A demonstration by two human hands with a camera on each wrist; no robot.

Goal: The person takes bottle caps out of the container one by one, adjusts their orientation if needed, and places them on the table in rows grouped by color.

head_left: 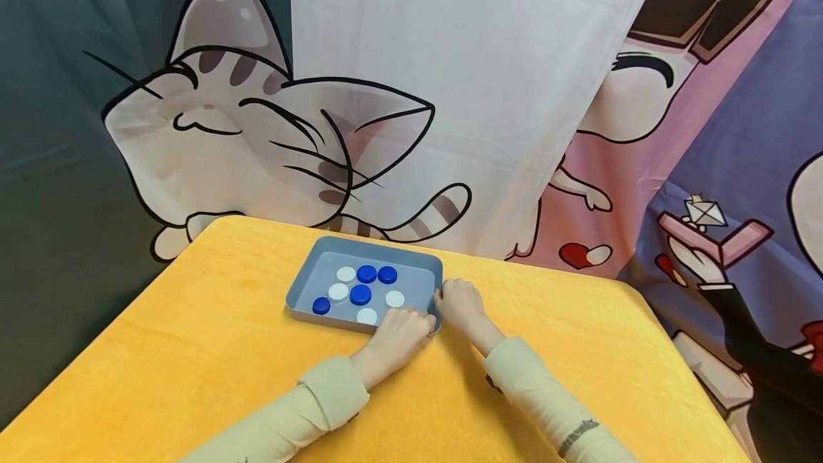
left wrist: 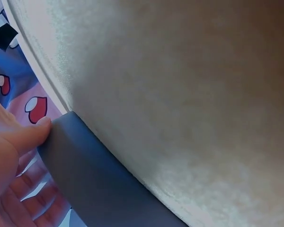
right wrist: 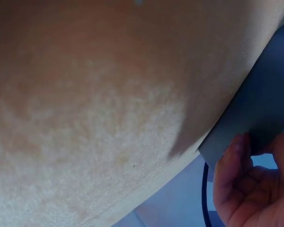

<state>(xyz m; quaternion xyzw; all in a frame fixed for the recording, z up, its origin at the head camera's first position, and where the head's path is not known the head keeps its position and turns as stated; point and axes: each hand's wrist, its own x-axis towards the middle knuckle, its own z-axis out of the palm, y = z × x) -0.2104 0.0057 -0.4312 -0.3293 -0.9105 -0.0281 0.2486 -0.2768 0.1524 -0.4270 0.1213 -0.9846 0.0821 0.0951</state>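
A grey-blue shallow tray (head_left: 379, 248) lies on the yellow-covered table, with several blue discs (head_left: 361, 295) and several white discs (head_left: 337, 293) spread over its floor. My left hand (head_left: 400, 334) grips the near wall close to the right corner. In the left wrist view its thumb lies on the outer face of the tray wall (left wrist: 99, 175), with the fingers on the other side. At the tray's right end, my right hand (head_left: 461, 302) pinches the wall, and the right wrist view shows its fingers (right wrist: 234, 161) against the tray. The left hand partly covers the near right corner.
The yellow tablecloth (head_left: 193, 334) extends around the tray on all sides. Behind the table's back edge hangs a printed curtain (head_left: 489, 91) with a cartoon cat and figures. Both forearms, in pale sleeves, reach in over the front of the table.
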